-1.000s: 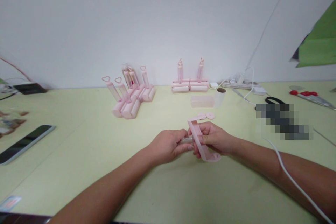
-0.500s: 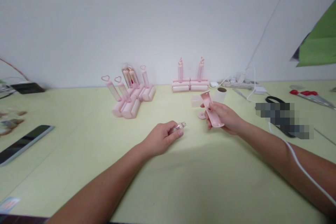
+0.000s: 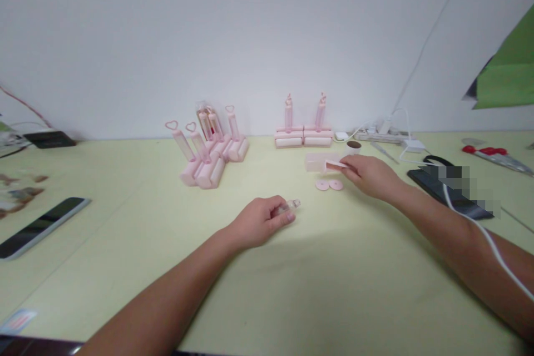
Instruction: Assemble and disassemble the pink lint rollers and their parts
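Near the middle of the table, my left hand [image 3: 262,221] is closed around a small clear bottle [image 3: 287,208], whose narrow end points right between thumb and fingers. My right hand [image 3: 369,175] grips a pink trough-shaped plastic piece [image 3: 334,166] at its right end, now seen nearly edge-on. Just behind that piece lies a translucent pink box [image 3: 315,161]. Two flat pink discs [image 3: 322,185] with small centre holes lie side by side in front of it. The right hand's fingertips are partly hidden.
Pink stands with heart-topped clear tubes [image 3: 201,147] are at left centre, two more stands [image 3: 303,136] by the wall. A cardboard-cored roll [image 3: 354,146], a power strip [image 3: 381,136] and red-handled scissors [image 3: 492,151] are at right. A phone [image 3: 41,225] lies left. A white cable [image 3: 479,228] crosses my right forearm.
My right hand has moved back a little and turned the pink piece from upright-slanted to nearly flat. A second disc shows beside the first. My left hand has hardly moved.
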Tool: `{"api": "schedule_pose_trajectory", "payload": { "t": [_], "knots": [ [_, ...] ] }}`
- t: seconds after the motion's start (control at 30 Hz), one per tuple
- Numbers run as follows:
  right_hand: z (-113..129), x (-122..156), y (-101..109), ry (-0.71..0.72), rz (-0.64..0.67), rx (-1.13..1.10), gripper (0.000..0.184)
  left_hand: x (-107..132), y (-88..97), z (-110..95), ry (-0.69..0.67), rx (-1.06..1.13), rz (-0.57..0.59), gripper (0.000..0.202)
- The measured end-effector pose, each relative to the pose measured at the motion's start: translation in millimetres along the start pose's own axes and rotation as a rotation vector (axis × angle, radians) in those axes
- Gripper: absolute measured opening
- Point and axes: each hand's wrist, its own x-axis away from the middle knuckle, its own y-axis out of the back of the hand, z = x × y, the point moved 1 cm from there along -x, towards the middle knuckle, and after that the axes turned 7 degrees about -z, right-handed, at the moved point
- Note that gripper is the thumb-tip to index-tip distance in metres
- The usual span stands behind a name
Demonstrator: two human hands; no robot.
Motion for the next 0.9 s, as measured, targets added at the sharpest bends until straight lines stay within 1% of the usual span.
{"api": "schedule_pose_trajectory", "payload": {
  "t": [0.1,0.27,0.43,0.63,0.77,0.83,0.9],
  "knots": [
    [10.6,-7.0,-6.1,0.007,0.003,0.155,0.029,-0.4,-0.7,-0.7,0.001,-0.006,0.01,0.04],
    [22.3,-17.7,-23.1,-0.006,0.089,0.18,0.03,0.1,-1.2,-0.7,-0.005,-0.021,0.018,0.04],
    [18.7,-19.2,-36.5,-0.005,0.127,0.169,0.031,-0.2,-2.5,1.0,0.0,-0.035,0.035,0.042],
    [15.3,-17.9,-38.5,-0.001,0.133,0.141,0.028,-0.8,-3.5,0.5,0.0,-0.046,0.048,0.042],
    [17.0,-16.1,-32.9,-0.001,0.11,0.125,0.028,-1.3,-2.8,-0.3,0.0,-0.048,0.049,0.042],
    [24.0,-12.5,-26.9,0.02,0.032,0.083,0.029,-1.4,-2.2,-0.7,0.003,-0.05,0.051,0.042],
    [39.3,-5.2,-19.3,0.08,-0.086,-0.049,0.031,-1.2,-2.2,-2.0,0.004,-0.059,0.051,0.041]
  ]
}}
